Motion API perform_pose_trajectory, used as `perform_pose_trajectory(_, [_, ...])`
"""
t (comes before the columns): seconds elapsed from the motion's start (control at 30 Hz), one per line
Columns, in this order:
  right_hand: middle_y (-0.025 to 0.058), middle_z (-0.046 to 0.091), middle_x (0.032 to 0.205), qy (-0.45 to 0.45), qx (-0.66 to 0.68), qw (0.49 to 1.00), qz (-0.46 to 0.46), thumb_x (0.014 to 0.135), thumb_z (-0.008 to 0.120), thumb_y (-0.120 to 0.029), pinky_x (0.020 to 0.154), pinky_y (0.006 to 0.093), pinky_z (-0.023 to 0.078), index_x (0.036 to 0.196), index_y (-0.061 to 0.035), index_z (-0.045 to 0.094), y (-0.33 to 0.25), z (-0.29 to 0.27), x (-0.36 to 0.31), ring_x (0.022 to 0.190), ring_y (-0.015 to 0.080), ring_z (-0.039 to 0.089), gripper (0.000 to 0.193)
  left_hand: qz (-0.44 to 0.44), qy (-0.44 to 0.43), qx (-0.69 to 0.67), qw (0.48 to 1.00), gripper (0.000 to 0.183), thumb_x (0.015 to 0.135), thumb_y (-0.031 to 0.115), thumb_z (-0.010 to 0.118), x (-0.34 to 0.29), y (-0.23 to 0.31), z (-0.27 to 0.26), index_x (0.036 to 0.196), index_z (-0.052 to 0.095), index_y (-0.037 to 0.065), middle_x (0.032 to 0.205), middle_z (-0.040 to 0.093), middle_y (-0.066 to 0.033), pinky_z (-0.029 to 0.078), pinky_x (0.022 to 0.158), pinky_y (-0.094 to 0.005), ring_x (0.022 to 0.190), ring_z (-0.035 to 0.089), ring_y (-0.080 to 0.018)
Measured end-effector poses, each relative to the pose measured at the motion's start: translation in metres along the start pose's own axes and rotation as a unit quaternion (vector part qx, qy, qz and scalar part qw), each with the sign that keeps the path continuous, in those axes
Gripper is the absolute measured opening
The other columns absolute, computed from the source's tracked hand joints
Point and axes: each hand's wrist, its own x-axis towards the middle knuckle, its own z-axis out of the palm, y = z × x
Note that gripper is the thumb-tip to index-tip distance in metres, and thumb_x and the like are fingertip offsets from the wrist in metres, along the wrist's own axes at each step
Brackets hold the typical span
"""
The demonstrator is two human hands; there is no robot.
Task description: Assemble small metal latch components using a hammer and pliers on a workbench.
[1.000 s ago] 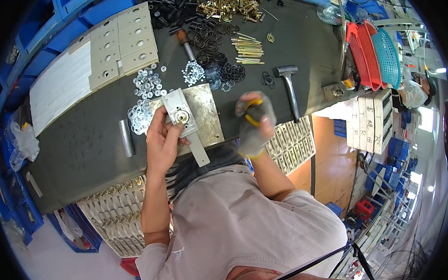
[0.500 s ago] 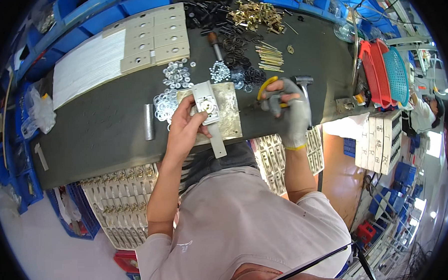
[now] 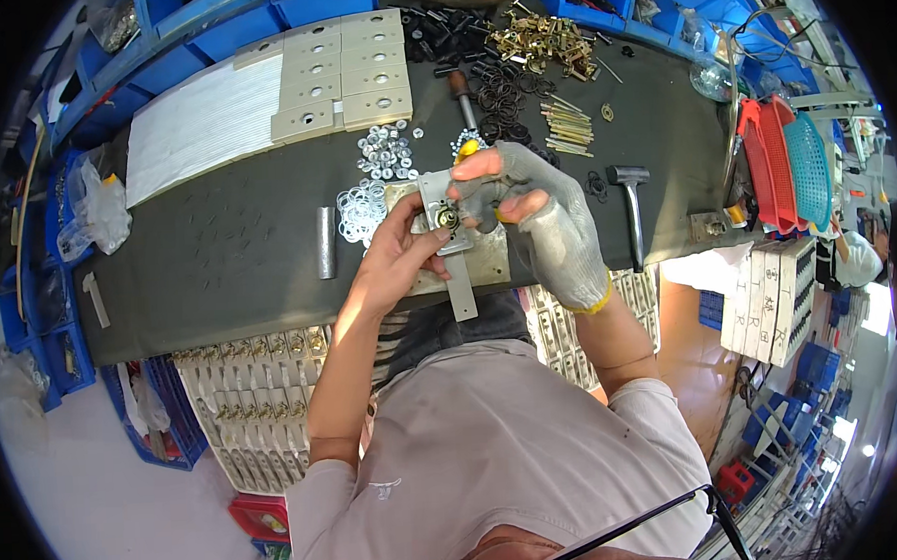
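Note:
My bare left hand [image 3: 396, 260] is closed around a pale metal lock plate [image 3: 460, 291], thumb beside the round hole. A dark ring [image 3: 448, 219] shows at that hole; whether it is seated cannot be made out. In a grey fingertipless glove, my right hand [image 3: 556, 220] grips yellow-handled pliers [image 3: 469, 150] over the plate's right side. Fingers hide the pliers' jaws. Beneath both hands lies a flat metal block [image 3: 494, 260] on the dark bench mat.
Washers [image 3: 362, 212], black rings [image 3: 501, 103], pins [image 3: 568, 127] and brass-coloured parts [image 3: 543, 44] lie in piles beyond my hands. A hammer [image 3: 634, 212] rests at right, a metal cylinder [image 3: 327, 243] at left. Stacked plates [image 3: 344, 74] and blue bins [image 3: 326, 2] stand farther back.
My right hand has come left with the pliers, from beside the plate to over it. The plate stays in my left hand. The whole view has shifted slightly.

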Motion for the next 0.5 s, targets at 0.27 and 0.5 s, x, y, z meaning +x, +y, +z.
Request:
perform_pose_trajectory(0.27, [0.0098,0.062,0.12,-0.145,0.046,0.988,0.017,0.101,0.059,-0.042,0.09,0.0336,0.052,0.135,0.0003,0.06,0.006,-0.014,0.016,0.103,0.0173,0.06,0.054,0.008,-0.023,0.007,1.0,0.043,0.101,0.003,0.06,0.003,-0.011,-0.011,0.142,0.047,-0.002,0.122,0.061,-0.0092,0.063,0.066,-0.0288,0.073,0.066,-0.0099])
perform_pose_trajectory(0.5, [0.0159,0.056,0.137,-0.069,0.06,0.993,-0.074,0.092,0.061,-0.054,0.105,0.0387,0.046,0.144,0.0017,0.051,0.039,-0.001,0.025,0.118,0.0243,0.06,0.077,0.004,-0.028,-0.003,1.0,0.044,0.1,0.0,0.061,0.007,-0.008,-0.009,0.14,0.045,-0.003,0.125,0.057,-0.0115,0.064,0.065,-0.0319,0.069,0.066,-0.0114])
